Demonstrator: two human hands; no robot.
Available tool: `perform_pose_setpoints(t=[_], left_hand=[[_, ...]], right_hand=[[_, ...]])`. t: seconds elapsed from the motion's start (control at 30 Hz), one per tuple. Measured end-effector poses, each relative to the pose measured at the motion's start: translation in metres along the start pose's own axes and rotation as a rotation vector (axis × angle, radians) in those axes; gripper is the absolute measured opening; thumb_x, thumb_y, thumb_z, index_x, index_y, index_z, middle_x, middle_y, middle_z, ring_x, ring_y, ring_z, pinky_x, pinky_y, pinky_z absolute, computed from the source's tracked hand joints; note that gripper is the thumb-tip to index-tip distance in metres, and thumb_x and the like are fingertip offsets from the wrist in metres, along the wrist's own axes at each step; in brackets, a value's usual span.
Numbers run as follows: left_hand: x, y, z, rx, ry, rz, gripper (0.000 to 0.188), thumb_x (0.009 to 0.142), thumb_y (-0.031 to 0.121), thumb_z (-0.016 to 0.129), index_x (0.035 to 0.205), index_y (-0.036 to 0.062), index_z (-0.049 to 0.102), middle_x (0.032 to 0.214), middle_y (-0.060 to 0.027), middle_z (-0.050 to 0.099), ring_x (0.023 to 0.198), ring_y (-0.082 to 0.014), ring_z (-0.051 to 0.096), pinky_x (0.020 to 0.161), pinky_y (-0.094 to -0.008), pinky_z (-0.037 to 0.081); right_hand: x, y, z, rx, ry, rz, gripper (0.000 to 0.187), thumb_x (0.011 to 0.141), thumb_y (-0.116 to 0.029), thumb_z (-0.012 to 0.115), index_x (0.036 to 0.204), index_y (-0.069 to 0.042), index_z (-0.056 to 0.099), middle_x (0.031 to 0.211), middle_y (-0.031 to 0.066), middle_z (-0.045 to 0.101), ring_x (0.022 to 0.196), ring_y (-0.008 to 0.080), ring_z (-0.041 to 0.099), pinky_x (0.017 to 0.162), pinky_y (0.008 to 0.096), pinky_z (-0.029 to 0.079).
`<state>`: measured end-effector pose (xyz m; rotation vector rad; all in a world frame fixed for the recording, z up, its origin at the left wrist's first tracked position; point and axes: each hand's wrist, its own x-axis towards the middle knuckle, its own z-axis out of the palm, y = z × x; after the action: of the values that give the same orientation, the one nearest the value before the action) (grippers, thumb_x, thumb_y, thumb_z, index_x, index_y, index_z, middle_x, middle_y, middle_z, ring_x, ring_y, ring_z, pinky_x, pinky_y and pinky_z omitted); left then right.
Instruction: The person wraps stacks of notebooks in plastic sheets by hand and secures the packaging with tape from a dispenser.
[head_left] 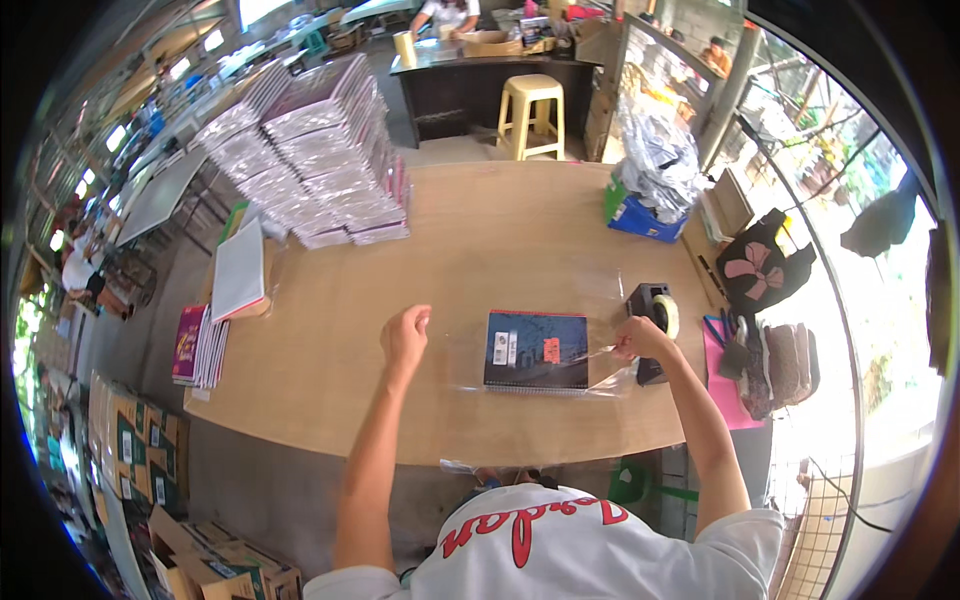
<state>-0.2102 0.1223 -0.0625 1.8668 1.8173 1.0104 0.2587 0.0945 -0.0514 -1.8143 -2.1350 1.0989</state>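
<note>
A dark spiral notebook (512,372) with a white label and a small red sticker lies on the table, its wire binding toward me. Clear plastic film (606,385) spreads around and under it. My right hand (641,340) is closed in a pinch on the film at the notebook's right side. Just beyond that hand stands a black tape dispenser (643,300) with a roll of tape (672,315). My left hand (405,338) is raised left of the notebook, apart from it, with curled fingers. Whether anything is in those fingers is hidden.
Tall stacks of plastic-wrapped notebooks (320,165) fill the table's (480,240) far left. More books (200,345) sit at the left edge. At the far right is a blue-green box (645,215) stuffed with plastic. A yellow stool (532,115) stands beyond the table.
</note>
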Motion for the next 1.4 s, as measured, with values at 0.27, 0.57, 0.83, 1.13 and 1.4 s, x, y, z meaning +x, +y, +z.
perform_pose_setpoints(t=[0.27,0.57,0.83,1.13,1.4], left_hand=[[-0.145,0.095,0.098,0.142,-0.375,0.597,0.064,0.086,0.044,0.066,0.144,0.0249,0.046,0.14,-0.0102,0.043,0.125,-0.0303,0.044,0.103,-0.0495,0.034],[-0.141,0.095,0.114,0.278,-0.458,0.538,0.074,0.084,0.054,0.064,0.15,0.035,0.035,0.148,-0.0124,0.036,0.132,-0.0335,0.038,0.106,-0.0585,0.028],[-0.136,0.097,0.107,0.281,-0.493,0.503,0.074,0.085,0.052,0.064,0.15,0.0334,0.035,0.148,-0.0138,0.034,0.133,-0.0367,0.036,0.106,-0.0626,0.028],[-0.132,0.101,0.104,0.279,-0.553,0.48,0.074,0.085,0.049,0.066,0.151,0.0345,0.033,0.149,-0.0139,0.032,0.135,-0.0368,0.034,0.107,-0.0632,0.027],[-0.135,0.097,0.108,0.252,-0.495,0.461,0.072,0.085,0.049,0.066,0.149,0.0376,0.035,0.147,-0.0103,0.038,0.132,-0.0331,0.039,0.107,-0.0591,0.026]], right_hand=[[0.032,0.026,-0.006,0.077,-0.278,0.206,0.015,0.072,-0.011,0.08,0.082,-0.002,0.074,0.07,0.0067,0.072,0.061,0.0134,0.069,0.057,0.0269,0.055],[0.099,0.018,0.03,-0.225,0.298,-0.092,0.028,0.081,-0.027,0.069,0.096,-0.003,0.072,0.089,0.0184,0.071,0.084,0.034,0.07,0.073,0.0408,0.055],[0.178,-0.038,0.055,-0.093,-0.152,0.045,0.045,0.087,-0.045,0.063,0.093,-0.001,0.072,0.088,0.0254,0.069,0.085,0.0414,0.068,0.079,0.0483,0.051],[0.23,-0.025,0.072,-0.352,0.805,-0.079,0.007,0.073,-0.015,0.067,0.077,-0.009,0.07,0.1,0.0112,0.06,0.102,0.0346,0.055,0.081,0.0491,0.046],[0.222,-0.036,0.022,-0.18,0.719,-0.336,0.009,0.063,-0.009,0.068,0.071,-0.01,0.064,0.096,0.0039,0.062,0.104,0.0295,0.056,0.086,0.0493,0.043]])
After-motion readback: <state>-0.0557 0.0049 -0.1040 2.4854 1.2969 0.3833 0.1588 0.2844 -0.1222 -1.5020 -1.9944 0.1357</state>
